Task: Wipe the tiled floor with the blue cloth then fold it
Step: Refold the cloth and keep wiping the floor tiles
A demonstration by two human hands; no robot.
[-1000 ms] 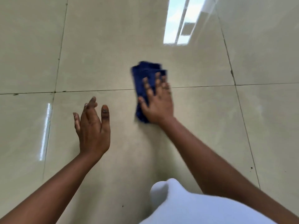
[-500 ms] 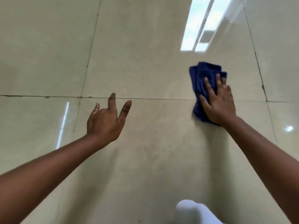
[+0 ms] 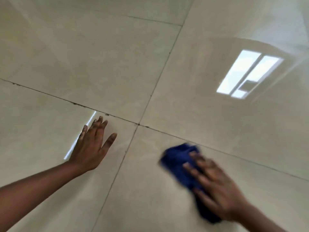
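The right hand (image 3: 215, 186) lies flat on the blue cloth (image 3: 179, 162), fingers spread and pressing it to the floor (image 3: 117, 56); it pins the cloth under the palm and pinches nothing. The cloth sits bunched at lower right, on the tile just below the grout line (image 3: 234, 159), and both hand and cloth are blurred. The left hand (image 3: 91, 148) is open and empty, fingers splayed, on or just above the neighbouring tile; I cannot tell whether it touches. Wiping looks under way and folding not yet begun. The glossy tile seems slick, so the bracing left hand could slide if weight goes onto it. The bunched cloth could roll or slip out from under the palm, leaving bare fingers dragging and streaks behind.
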